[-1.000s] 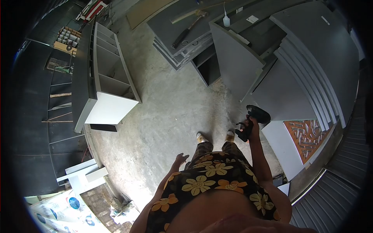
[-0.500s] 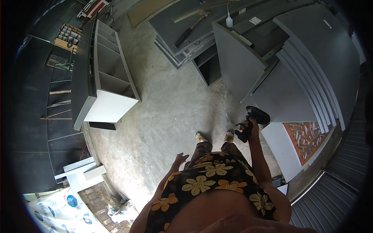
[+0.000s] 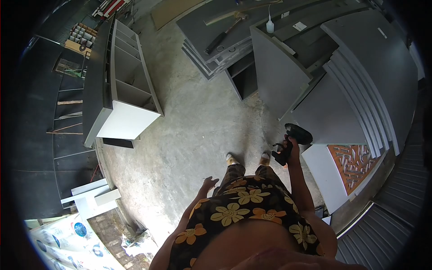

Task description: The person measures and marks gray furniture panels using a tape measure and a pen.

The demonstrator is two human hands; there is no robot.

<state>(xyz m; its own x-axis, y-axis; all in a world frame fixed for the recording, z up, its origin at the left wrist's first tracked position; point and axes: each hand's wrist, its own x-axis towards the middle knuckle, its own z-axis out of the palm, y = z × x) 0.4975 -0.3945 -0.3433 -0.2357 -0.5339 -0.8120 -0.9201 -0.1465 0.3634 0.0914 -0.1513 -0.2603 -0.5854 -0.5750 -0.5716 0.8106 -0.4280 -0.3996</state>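
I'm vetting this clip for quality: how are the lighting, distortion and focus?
Head view: heavy fisheye with black corners, bowing the shelf unit; even daylight on the floor, soft shadows; right hand and black tool sharp; bottom edge blurred.

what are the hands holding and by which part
The right hand grips a black power tool by its handle; the left hand holds nothing.

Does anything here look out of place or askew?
The white shelf unit lies down on the concrete floor instead of standing, and a hammer rests loose on the stacked grey boards. Nothing looks spilled.
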